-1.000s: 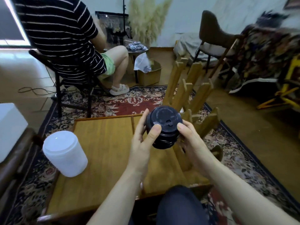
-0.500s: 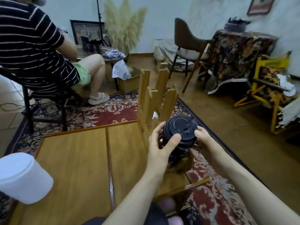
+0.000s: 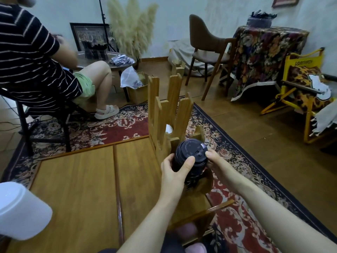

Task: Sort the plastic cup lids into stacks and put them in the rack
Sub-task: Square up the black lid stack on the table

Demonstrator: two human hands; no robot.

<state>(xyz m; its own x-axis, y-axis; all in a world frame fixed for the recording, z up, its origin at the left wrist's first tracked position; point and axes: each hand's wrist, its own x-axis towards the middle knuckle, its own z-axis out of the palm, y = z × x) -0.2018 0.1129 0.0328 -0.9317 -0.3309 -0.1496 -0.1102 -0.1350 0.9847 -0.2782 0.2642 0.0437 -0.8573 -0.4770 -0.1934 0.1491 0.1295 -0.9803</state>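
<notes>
Moved: since half a second ago I have carried the lid stack (image 3: 191, 161) lower and closer to the rack (image 3: 164, 114); one second ago it was high in front of the uprights, and now its lower end sits down at the rack's near slot.
Stack: black plastic lids, nested tight, ribbed rims, a sip tab moulded on the top face; smooth, slightly glossy.
Axis: long axis tilted, the top face turned up and toward me, the lower end pointing down and away into the slot; whether that end already rests on wood I cannot tell.
Left hand (image 3: 173, 172): fingers curled round the stack's left side, thumb laid across the front of it, clamped on.
Right hand (image 3: 215, 161): fingertips pinching the top lid's right rim, steadying it; both hands are equally near, one to each flank.
Coming move: as I judge it, lower along the axis until the stack beds between the near uprights.
Rack: flat wooden slats with pointed tops, standing at the table's (image 3: 82, 179) right edge; something white shows between the far slats.
Table: warm, varnished wood planks.
White stack (image 3: 20, 210): matt lids, lower left, well apart from my hands.
</notes>
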